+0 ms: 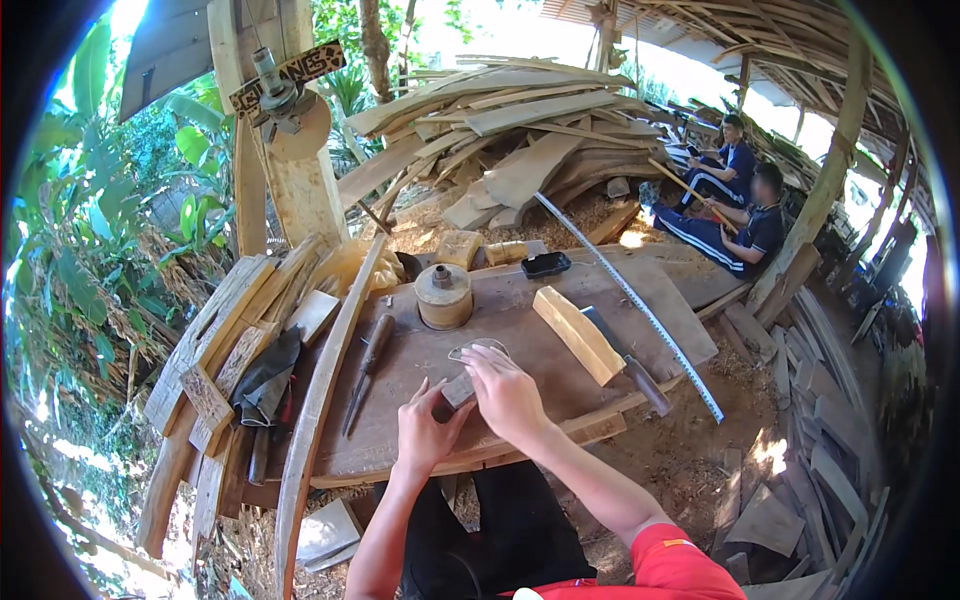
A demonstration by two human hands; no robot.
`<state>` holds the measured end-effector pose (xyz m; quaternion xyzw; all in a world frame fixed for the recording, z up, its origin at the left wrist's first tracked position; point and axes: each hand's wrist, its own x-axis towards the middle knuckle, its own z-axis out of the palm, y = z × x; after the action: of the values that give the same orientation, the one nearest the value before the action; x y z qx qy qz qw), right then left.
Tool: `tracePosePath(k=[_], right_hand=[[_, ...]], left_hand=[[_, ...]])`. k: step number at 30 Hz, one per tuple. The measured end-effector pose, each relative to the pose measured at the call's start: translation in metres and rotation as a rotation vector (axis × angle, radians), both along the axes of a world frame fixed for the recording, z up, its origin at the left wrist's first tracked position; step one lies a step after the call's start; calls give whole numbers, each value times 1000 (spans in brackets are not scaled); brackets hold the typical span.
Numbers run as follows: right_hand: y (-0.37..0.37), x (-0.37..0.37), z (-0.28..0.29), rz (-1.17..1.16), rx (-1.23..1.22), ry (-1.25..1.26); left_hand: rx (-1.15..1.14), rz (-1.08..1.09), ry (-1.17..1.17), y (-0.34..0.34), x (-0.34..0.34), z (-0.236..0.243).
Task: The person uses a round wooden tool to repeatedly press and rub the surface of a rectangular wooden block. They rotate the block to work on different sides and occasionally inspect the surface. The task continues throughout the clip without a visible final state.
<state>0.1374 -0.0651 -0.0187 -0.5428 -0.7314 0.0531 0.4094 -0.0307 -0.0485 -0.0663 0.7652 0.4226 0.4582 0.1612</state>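
My left hand (424, 428) grips a small grey rectangular block (459, 388) low over the wooden workbench (440, 440), thumb and fingers at its sides. Across the block's far right side lies my right hand (508, 396), its fingers bent and pressed together. Just past those fingertips shows a thin, pale curved rim (462, 350); what it belongs to is mostly hidden under the hand. Left of my hands rests a pointed tool with a wooden handle (376, 340). On the right, a squared wood block (577, 335) lies beside a large knife (640, 375).
A round pot with a short neck (444, 298) and a black tray (546, 265) stand toward the back. A long ruler (630, 300) crosses the bench's right side. Planks (215, 345) lean at the left, one long strip (325, 420) jutting toward me. Two people (735, 200) sit beyond.
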Motion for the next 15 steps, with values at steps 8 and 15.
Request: tracePosePath(k=[8, 15], right_hand=[[-6, -5, -9, 38, 130, -86], [-3, 4, -6, -32, 11, 56]], left_hand=[[-93, 65, 41, -8, 1, -3], [13, 94, 63, -10, 1, -20]])
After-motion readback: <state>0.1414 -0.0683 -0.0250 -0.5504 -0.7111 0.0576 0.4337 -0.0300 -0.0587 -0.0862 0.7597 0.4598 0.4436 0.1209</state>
